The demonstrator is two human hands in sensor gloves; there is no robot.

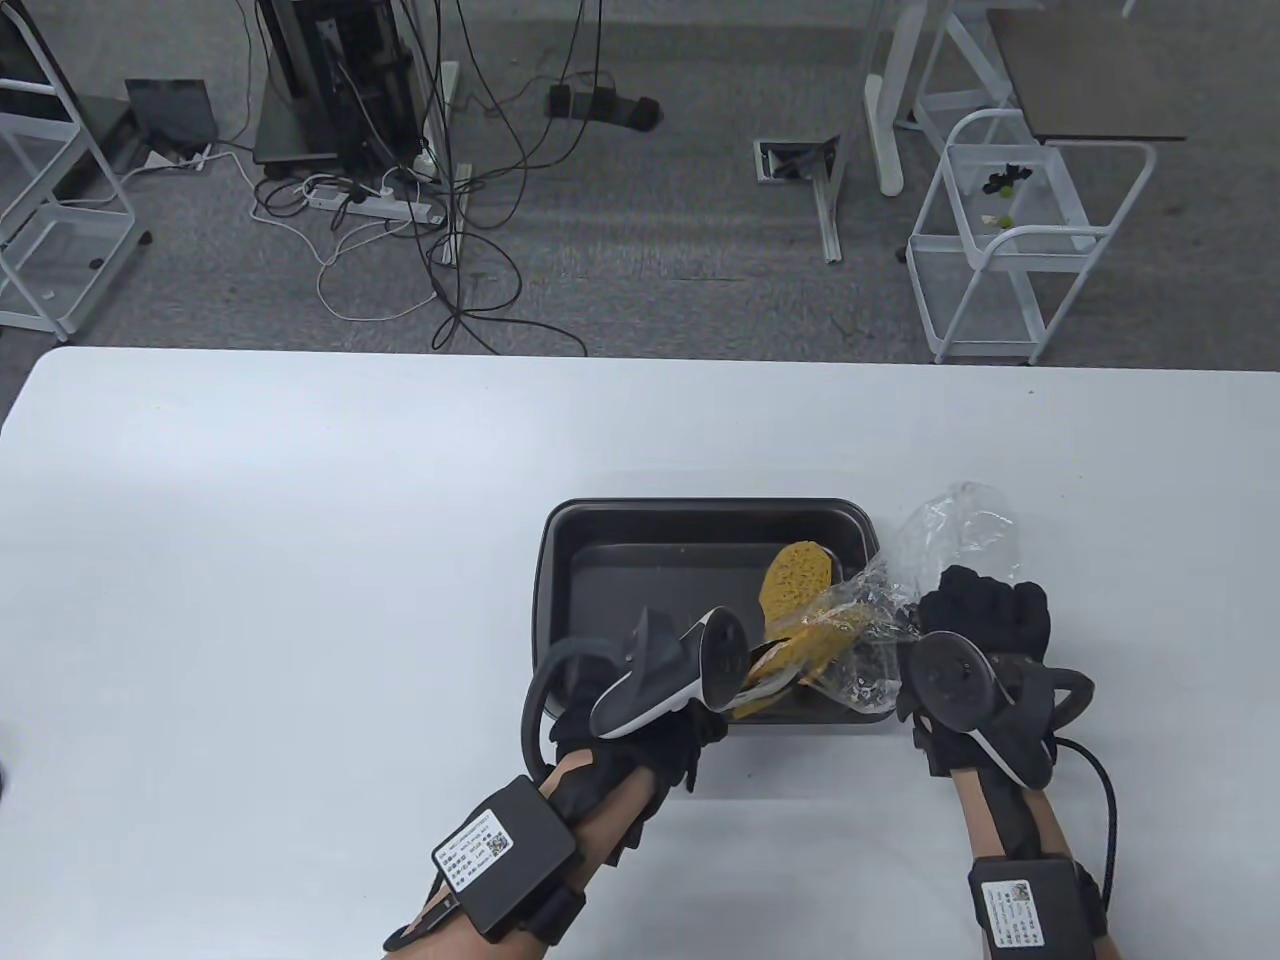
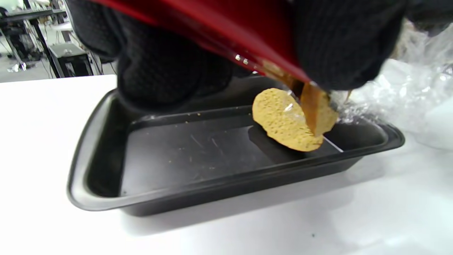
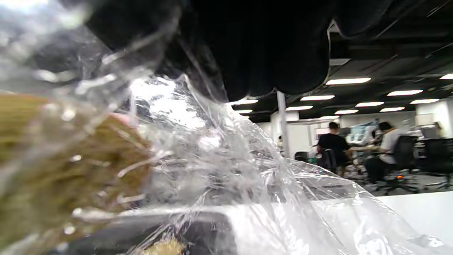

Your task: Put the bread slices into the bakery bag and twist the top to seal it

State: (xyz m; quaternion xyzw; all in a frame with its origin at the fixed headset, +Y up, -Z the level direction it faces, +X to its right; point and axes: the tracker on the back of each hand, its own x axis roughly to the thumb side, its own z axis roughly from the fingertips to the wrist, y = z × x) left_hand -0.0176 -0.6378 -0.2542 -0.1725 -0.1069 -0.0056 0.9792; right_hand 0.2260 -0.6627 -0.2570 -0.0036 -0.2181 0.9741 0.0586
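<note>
left hand [image 1: 640,725]: i see it pinching a bread slice [image 1: 775,668] at the bag's mouth
right hand [image 1: 985,625]: fist gripping the bag [image 1: 900,600]
hidden: my left fingertips

White desk [image 1: 300,520], dark baking tray [image 1: 640,525] sitting flat near its front-right, clear crumpled bag [image 1: 960,520] at tray's right end, contact with desk unclear

An open-plan office or lab is indicated. Grey carpet [image 1: 650,290], tangled cables and a power strip [image 1: 375,203], and white wire carts [image 1: 1020,240] are seen beyond the white surface [image 1: 250,560]. Seated people at desks [image 3: 354,148] under ceiling strip lights [image 3: 348,81] are visible.
</note>
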